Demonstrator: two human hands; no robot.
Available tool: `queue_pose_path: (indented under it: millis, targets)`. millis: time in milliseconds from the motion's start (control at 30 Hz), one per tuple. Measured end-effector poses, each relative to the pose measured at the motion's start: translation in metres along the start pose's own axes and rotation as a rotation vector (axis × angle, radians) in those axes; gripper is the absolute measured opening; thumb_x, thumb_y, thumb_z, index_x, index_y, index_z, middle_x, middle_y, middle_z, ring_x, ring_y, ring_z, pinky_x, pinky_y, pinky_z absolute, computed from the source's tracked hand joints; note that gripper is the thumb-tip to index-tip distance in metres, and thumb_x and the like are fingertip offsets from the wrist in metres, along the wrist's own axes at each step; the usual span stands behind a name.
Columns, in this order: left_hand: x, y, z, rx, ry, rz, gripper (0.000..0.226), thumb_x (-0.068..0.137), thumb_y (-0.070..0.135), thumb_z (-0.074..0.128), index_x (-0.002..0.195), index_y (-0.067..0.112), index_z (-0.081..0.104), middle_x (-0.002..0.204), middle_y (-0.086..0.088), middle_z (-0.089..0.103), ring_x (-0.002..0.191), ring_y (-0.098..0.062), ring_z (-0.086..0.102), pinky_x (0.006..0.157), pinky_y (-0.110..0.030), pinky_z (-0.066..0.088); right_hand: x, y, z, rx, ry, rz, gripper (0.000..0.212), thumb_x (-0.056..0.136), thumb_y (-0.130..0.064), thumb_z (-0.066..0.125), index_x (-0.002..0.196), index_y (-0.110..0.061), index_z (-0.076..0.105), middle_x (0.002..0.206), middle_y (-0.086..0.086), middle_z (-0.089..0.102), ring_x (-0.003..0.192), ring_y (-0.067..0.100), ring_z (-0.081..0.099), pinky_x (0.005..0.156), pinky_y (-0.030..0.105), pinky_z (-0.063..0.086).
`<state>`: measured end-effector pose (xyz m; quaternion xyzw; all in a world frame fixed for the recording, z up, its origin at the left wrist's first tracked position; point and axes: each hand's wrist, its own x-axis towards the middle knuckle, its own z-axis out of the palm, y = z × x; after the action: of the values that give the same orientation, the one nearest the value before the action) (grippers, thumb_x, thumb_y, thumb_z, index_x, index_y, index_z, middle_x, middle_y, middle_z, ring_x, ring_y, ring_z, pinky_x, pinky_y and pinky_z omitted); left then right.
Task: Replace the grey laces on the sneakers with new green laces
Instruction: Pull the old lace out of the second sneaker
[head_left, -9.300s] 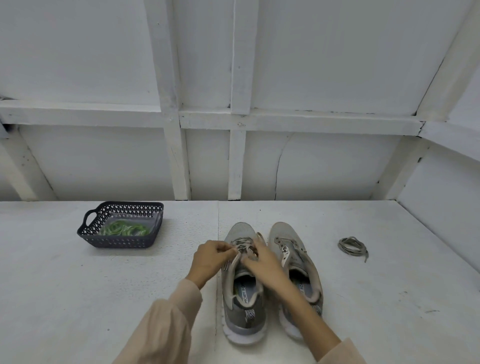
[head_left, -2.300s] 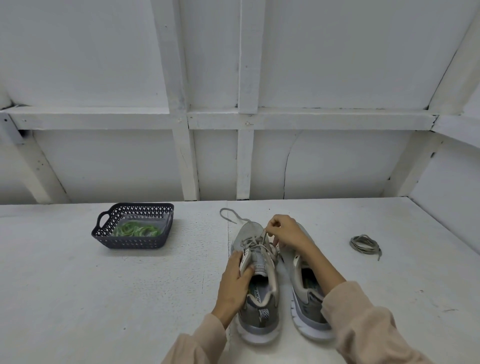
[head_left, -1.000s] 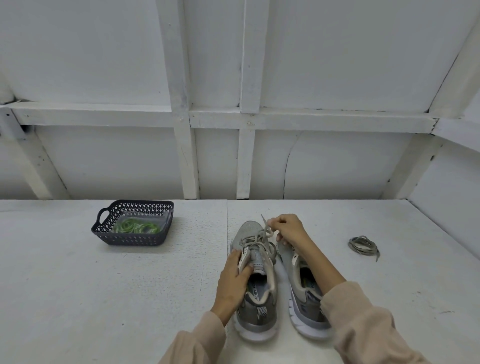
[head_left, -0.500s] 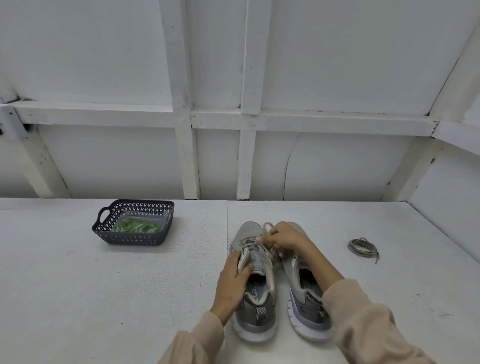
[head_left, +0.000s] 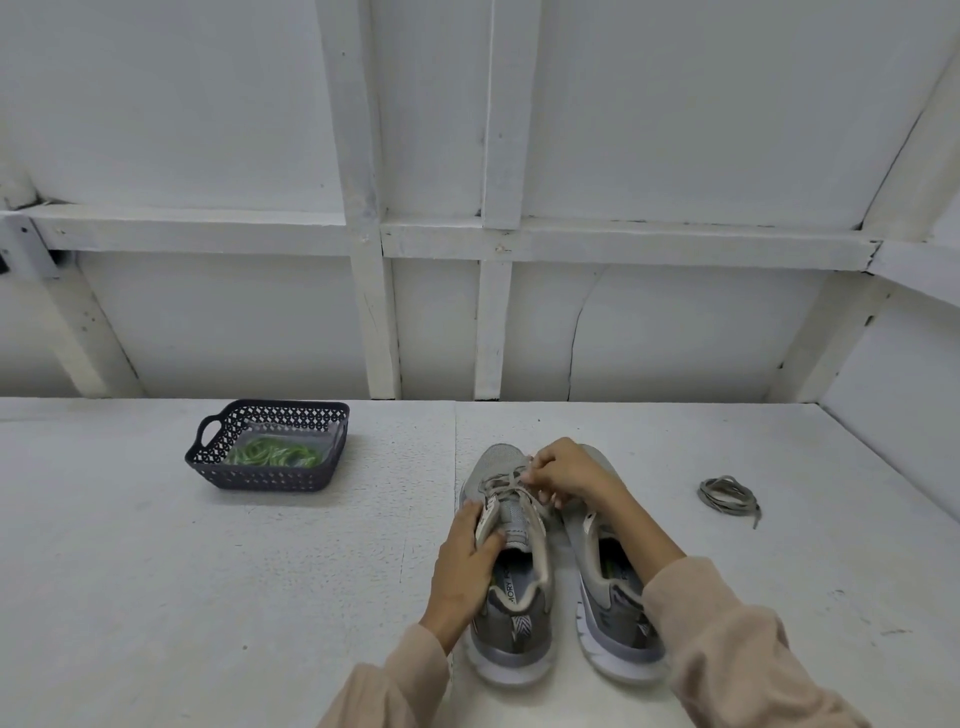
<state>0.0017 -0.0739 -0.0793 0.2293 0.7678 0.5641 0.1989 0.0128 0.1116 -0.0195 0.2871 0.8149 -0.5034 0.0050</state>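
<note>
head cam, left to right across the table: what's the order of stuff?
Dark basket with green laces → laced sneaker → second sneaker → loose grey lace coil. Left hand, gripping the laced sneaker, and right hand, pinching its lace, overlap the shoes, so unordered.

On my feed I see two loose long sleeves in pale beige: the left sleeve (head_left: 387, 691) at 7 o'clock, the right sleeve (head_left: 727, 639) at 5 o'clock. The cloth is plain, soft and wrinkled. The left hand (head_left: 462, 566) and right hand (head_left: 569, 470) are bare.
</note>
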Motion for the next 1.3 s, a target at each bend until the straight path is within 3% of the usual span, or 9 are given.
queue_pose_path:
  millis: [133,300,500,667,867,1000,1067,1133,1300]
  targets:
    - [-0.001,-0.002,0.001,-0.003,0.015,0.005,0.039,0.092,0.032,0.057,0.131,0.024,0.052,0.129,0.011,0.054,0.122,-0.013,0.051,0.103,-0.031,0.038,0.009,0.0,-0.005,0.137,0.236,-0.042,0.026,0.095,-0.007,0.058,0.069,-0.004,0.056,0.065,0.012,0.058,0.045,0.019,0.054,0.037,0.024,0.043]
    - [0.0,-0.001,0.0,0.0,0.023,0.015,0.033,0.096,0.021,0.057,0.126,0.033,0.05,0.122,0.016,0.055,0.113,-0.008,0.053,0.099,-0.029,0.041,0.0,-0.001,-0.004,-0.036,-0.126,0.044,0.016,0.09,-0.01,0.068,0.077,-0.002,0.061,0.06,0.008,0.058,0.043,0.013,0.055,0.036,0.02,0.042]
    - [-0.003,0.0,0.0,-0.012,0.017,0.028,0.04,0.087,0.039,0.055,0.126,0.027,0.053,0.126,0.011,0.056,0.117,-0.011,0.053,0.103,-0.032,0.04,0.008,0.003,-0.005,0.083,0.275,-0.049,0.025,0.097,-0.01,0.056,0.074,-0.002,0.059,0.071,0.012,0.061,0.047,0.021,0.057,0.037,0.025,0.044]
    - [-0.001,0.001,-0.001,-0.013,0.016,0.044,0.028,0.095,0.023,0.057,0.109,0.046,0.048,0.115,0.016,0.057,0.108,-0.008,0.055,0.095,-0.027,0.043,0.001,0.0,0.002,-0.082,-0.07,0.01,0.024,0.091,-0.012,0.067,0.071,-0.004,0.058,0.06,0.01,0.059,0.046,0.019,0.055,0.036,0.023,0.043]
    - [-0.003,0.001,0.0,-0.021,0.017,0.035,0.038,0.091,0.036,0.057,0.129,0.031,0.05,0.129,0.015,0.052,0.121,-0.01,0.049,0.105,-0.031,0.038,0.005,-0.005,-0.008,0.004,0.428,-0.065,0.028,0.098,-0.014,0.052,0.07,-0.012,0.052,0.07,0.007,0.061,0.051,0.023,0.057,0.051,0.032,0.048]
    - [-0.003,0.006,-0.003,-0.017,0.001,0.07,0.02,0.097,0.025,0.056,0.106,0.042,0.05,0.108,0.027,0.051,0.1,0.0,0.052,0.084,-0.017,0.039,-0.01,-0.012,-0.018,-0.42,0.098,-0.006,0.038,0.09,-0.014,0.065,0.053,-0.013,0.056,0.052,-0.005,0.055,0.054,0.012,0.044,0.049,0.021,0.034]
    - [-0.001,0.009,-0.005,-0.024,0.032,0.084,0.012,0.097,0.034,0.054,0.106,0.041,0.056,0.11,0.018,0.059,0.103,-0.004,0.056,0.085,-0.016,0.039,-0.016,-0.011,-0.017,-0.447,0.057,-0.003,0.029,0.086,-0.02,0.072,0.066,-0.001,0.063,0.064,0.002,0.057,0.058,0.014,0.045,0.05,0.021,0.032]
    - [0.006,0.014,-0.01,-0.014,0.099,0.077,0.017,0.099,0.039,0.049,0.11,0.034,0.061,0.108,0.013,0.061,0.1,-0.003,0.054,0.086,-0.016,0.038,-0.018,-0.006,-0.011,-0.341,0.186,-0.059,0.031,0.088,-0.026,0.07,0.1,0.002,0.067,0.086,0.007,0.06,0.076,0.02,0.054,0.066,0.025,0.041]
    - [0.042,0.013,-0.032,0.246,-0.002,0.032,0.012,0.09,0.037,0.057,0.088,0.035,0.068,0.093,0.009,0.069,0.091,-0.014,0.063,0.084,-0.034,0.05,-0.043,0.002,0.021,0.025,0.226,-0.104,0.053,0.095,-0.028,0.059,0.141,-0.007,0.041,0.111,0.004,0.057,0.104,0.02,0.056,0.092,0.033,0.045]
